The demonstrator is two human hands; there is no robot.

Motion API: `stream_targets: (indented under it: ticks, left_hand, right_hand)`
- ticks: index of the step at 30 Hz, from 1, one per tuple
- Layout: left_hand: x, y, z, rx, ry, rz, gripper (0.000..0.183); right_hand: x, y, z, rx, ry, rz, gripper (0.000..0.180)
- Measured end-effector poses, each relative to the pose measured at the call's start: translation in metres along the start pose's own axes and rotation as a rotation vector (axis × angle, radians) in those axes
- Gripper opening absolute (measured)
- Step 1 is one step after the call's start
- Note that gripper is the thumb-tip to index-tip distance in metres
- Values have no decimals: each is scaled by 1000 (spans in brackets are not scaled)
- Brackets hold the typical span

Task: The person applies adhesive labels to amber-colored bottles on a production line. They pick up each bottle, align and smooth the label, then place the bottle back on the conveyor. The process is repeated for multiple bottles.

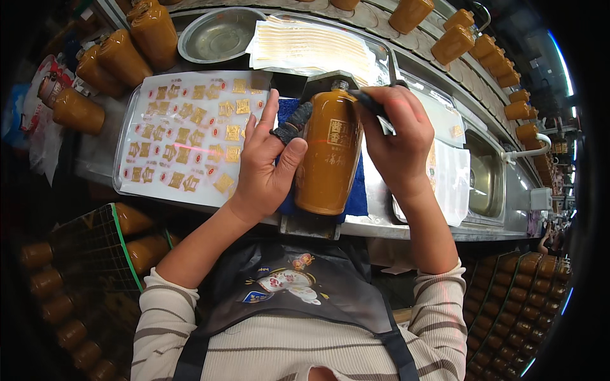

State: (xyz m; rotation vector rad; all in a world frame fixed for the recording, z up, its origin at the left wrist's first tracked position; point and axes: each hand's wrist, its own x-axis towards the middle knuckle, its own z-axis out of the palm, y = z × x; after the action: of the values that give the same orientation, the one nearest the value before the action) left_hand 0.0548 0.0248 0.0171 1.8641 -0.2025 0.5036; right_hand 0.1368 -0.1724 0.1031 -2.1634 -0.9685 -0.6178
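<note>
A glossy amber-brown bottle [329, 176] with gold characters on its front lies tilted before me, its neck pointing away. Under it are a blue cloth [356, 200] and a dark metal stand [310, 227]. My left hand [267, 166] is at the bottle's left side with its fingers apart and holds nothing; the thumb and a finger in a dark wrap [291, 125] are against or close to the glaze. My right hand [402, 138] is bent over the right shoulder near the neck. Dark material at its fingertips meets the bottle; whether it is a finger wrap or a small tool, I cannot tell.
Left, a tray holds a white sheet of gold-and-red decals [186, 138]. Behind are a metal basin [221, 35] and a layered white stack [312, 45]. More sheets [448, 181] and a sink [486, 176] are right. Bottles [411, 14] ride a slatted conveyor [371, 16].
</note>
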Motion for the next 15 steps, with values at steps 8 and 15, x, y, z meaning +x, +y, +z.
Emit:
stream_targets:
  ticks: [8,15]
  left_hand:
    - [0,12,-6,-8,42,8,35]
    - [23,18,6,46,192,184,28]
  right_hand:
    - [-33,-15,-17,245,-368,-300,24]
    - [-36,-47,-12,500,-199,208,20]
